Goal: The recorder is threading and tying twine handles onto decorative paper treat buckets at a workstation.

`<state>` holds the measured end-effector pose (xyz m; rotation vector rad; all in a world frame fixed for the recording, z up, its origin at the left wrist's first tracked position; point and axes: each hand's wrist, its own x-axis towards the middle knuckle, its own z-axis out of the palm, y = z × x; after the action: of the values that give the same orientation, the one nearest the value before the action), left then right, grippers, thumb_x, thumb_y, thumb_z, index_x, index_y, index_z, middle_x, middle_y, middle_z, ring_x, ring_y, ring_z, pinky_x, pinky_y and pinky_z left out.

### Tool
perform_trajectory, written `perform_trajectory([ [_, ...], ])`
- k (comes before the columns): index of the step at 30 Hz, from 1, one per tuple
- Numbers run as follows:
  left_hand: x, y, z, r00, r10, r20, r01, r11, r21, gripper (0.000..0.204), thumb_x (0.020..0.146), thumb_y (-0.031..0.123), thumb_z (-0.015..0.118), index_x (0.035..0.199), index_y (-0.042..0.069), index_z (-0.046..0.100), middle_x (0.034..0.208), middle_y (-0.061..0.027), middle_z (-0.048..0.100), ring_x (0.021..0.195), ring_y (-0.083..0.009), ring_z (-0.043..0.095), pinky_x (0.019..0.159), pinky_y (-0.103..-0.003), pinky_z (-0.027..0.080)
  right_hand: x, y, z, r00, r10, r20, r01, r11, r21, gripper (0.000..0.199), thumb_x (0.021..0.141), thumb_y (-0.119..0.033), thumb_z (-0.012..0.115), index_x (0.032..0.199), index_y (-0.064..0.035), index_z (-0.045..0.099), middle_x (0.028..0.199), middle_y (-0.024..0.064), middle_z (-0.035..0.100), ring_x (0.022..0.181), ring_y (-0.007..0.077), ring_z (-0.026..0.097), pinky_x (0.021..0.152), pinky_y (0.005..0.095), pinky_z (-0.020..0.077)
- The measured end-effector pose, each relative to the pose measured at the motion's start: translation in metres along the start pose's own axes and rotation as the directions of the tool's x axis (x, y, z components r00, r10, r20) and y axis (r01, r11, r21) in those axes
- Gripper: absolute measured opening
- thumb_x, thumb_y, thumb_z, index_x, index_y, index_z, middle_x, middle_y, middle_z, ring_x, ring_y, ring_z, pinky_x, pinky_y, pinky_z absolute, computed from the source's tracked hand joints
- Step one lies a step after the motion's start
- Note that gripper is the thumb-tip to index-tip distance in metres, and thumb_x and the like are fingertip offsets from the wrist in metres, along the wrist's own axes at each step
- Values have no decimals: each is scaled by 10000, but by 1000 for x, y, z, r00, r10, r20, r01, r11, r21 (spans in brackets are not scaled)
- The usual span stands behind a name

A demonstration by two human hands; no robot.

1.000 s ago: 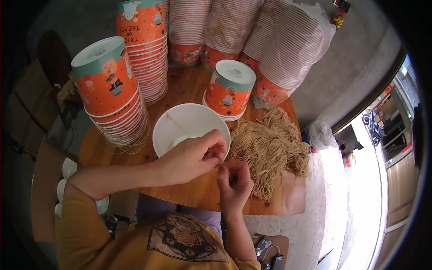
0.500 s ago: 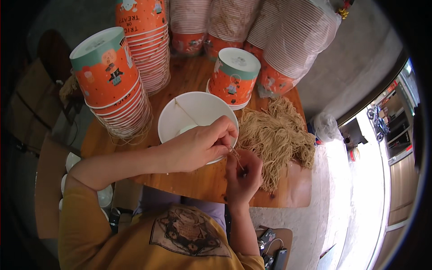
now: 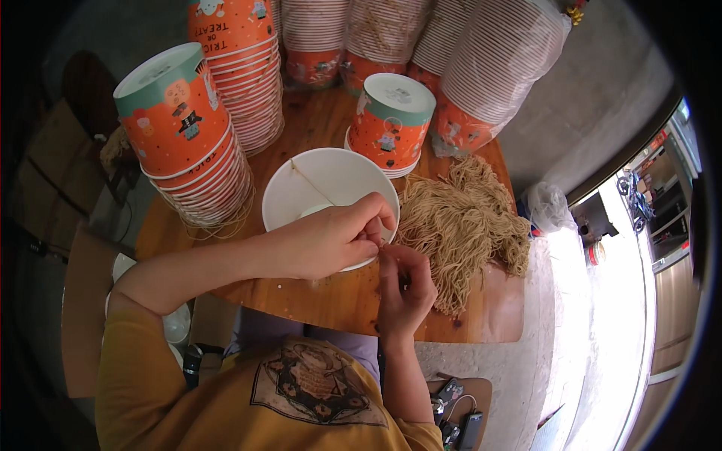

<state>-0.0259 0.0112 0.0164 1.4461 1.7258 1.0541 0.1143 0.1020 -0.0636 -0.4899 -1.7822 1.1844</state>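
Observation:
A white-lined paper bucket [image 3: 355,179] stands with its mouth up on the wooden table. A thin tan string [image 3: 310,180] starts at its far left wall and runs across the inside toward my left hand [image 3: 327,239]. That hand reaches over the bucket and pinches the string at the near right rim. My right hand [image 3: 408,292] meets it there from below, thumb and forefinger closed together at the string's end. The fingers hide most of the cord between them. Right of the bucket lies a loose heap of tan strings [image 3: 459,225].
Behind the bucket stands a short upturned stack of orange and green paper buckets [image 3: 391,135]. Taller nested stacks [image 3: 177,120] with string loops hang over the left side. Plastic-wrapped stacks [image 3: 489,68] line the back. The table's rounded edge [image 3: 496,331] is near my right forearm.
My two hands have drawn closer together at the rim, and the cord that showed between them is now mostly covered by fingers. The bucket stays in place.

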Motion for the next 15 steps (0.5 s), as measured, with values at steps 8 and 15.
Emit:
perform_trajectory([
  [8, -2, -5, 1, 1000, -9, 22, 7, 997, 80, 177, 962, 100, 502, 1076, 24, 391, 948, -109, 568, 848, -231, 594, 743, -344, 472, 0, 5, -2, 996, 85, 29, -87, 994, 72, 99, 875, -16, 677, 965, -38, 641, 767, -11, 627, 632, 29, 511, 578, 178, 429],
  [15, -4, -6, 0, 1000, 24, -2, -23, 971, 240, 131, 937, 90, 493, 1023, 5, 443, 992, -142, 577, 939, -297, 593, 794, -388, 470, 0, 8, -1, 994, 101, 40, -105, 990, 98, 103, 882, -21, 671, 975, -41, 632, 788, -7, 639, 648, 30, 525, 594, 181, 440],
])
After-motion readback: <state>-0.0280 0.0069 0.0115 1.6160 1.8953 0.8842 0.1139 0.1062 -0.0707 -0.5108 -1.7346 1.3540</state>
